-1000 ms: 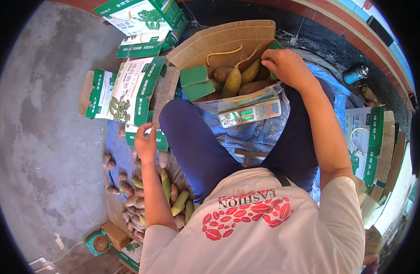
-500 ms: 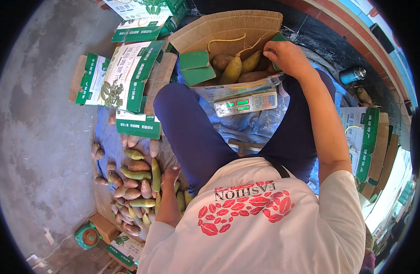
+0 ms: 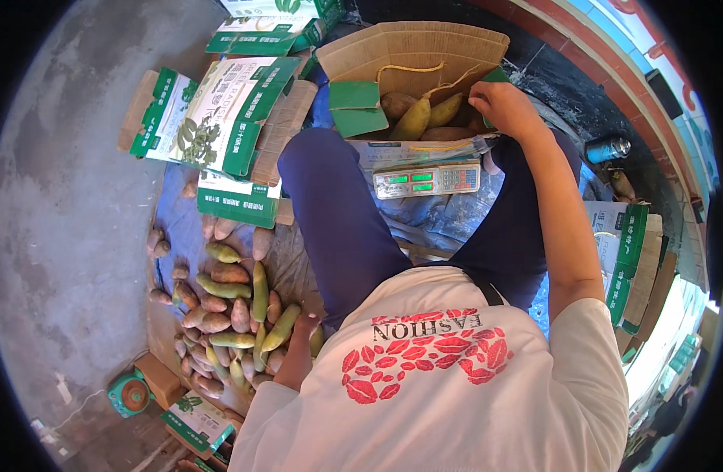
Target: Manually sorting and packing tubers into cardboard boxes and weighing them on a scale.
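My right hand (image 3: 501, 107) rests at the right side of an open cardboard box (image 3: 424, 47), fingers curled downward beside its green flap. What they grip, if anything, is hidden. In the box lie a green radish (image 3: 413, 120), another green radish (image 3: 446, 111) and brownish-red roots that look like sweet potatoes (image 3: 398, 104). Low on the left, my left hand (image 3: 304, 325) is beside the upper end of a long green radish (image 3: 280, 329) on the heap. Its fingers are mostly hidden, so I cannot tell whether they grip. Around it lie several reddish roots (image 3: 240, 313) and green radishes.
A digital scale's panel (image 3: 427, 181) with lit green displays sits in front of the box, between my knees. Green-and-white cartons (image 3: 220, 118) are at the left, with another carton (image 3: 618, 252) at the right. A teal round device (image 3: 130, 393) stands lower left; a blue canister (image 3: 608, 149) lies upper right.
My left hand has drawn back toward me and to the right, uncovering more of the green radish beside it. My right hand stays at the box's right side. The whole view has shifted slightly.
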`<state>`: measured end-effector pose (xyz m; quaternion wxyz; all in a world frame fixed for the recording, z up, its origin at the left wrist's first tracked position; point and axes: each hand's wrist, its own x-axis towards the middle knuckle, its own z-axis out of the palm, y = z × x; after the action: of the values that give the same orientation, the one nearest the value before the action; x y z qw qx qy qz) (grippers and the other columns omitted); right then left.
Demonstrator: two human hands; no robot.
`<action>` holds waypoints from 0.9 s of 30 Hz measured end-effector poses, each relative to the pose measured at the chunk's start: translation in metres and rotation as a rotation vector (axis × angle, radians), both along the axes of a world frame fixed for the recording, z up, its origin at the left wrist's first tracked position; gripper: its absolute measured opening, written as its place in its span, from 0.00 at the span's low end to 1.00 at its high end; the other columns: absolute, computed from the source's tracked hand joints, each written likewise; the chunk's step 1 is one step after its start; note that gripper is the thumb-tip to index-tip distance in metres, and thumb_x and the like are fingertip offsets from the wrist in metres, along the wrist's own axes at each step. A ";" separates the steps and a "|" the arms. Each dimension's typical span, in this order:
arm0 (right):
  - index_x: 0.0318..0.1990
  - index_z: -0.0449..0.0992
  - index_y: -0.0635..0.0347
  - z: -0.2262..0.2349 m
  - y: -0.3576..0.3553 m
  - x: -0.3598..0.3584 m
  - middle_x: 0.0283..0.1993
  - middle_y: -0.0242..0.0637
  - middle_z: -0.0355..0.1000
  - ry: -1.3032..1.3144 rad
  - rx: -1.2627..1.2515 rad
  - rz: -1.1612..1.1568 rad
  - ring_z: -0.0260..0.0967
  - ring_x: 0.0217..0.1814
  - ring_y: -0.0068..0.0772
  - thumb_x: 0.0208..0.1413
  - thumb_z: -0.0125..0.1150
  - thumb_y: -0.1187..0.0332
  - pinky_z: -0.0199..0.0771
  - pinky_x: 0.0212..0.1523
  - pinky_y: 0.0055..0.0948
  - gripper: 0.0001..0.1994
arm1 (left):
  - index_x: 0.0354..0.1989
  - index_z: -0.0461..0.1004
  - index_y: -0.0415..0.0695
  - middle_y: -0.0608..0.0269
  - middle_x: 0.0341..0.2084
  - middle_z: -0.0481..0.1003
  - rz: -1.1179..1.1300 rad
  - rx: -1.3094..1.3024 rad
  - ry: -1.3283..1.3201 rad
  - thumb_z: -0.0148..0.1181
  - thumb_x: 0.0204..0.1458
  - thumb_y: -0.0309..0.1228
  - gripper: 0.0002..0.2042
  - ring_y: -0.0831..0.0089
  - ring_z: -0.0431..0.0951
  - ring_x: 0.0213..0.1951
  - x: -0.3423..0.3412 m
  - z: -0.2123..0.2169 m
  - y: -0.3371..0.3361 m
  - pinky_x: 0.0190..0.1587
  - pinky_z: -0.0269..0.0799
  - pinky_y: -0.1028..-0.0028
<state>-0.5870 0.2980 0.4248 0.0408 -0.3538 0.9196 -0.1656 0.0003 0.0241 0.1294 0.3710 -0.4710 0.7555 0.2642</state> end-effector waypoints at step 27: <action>0.34 0.74 0.57 -0.011 0.000 -0.003 0.33 0.46 0.72 0.027 0.120 0.056 0.70 0.38 0.48 0.50 0.53 0.62 0.69 0.38 0.40 0.10 | 0.50 0.70 0.48 0.59 0.56 0.63 -0.254 -0.006 -0.533 0.47 0.53 0.32 0.16 0.65 0.59 0.59 0.057 0.061 0.088 0.52 0.64 0.70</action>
<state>-0.5899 0.2983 0.4139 0.0541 -0.3787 0.9181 -0.1038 0.0577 0.1119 0.1906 0.5852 -0.4267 0.6848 0.0805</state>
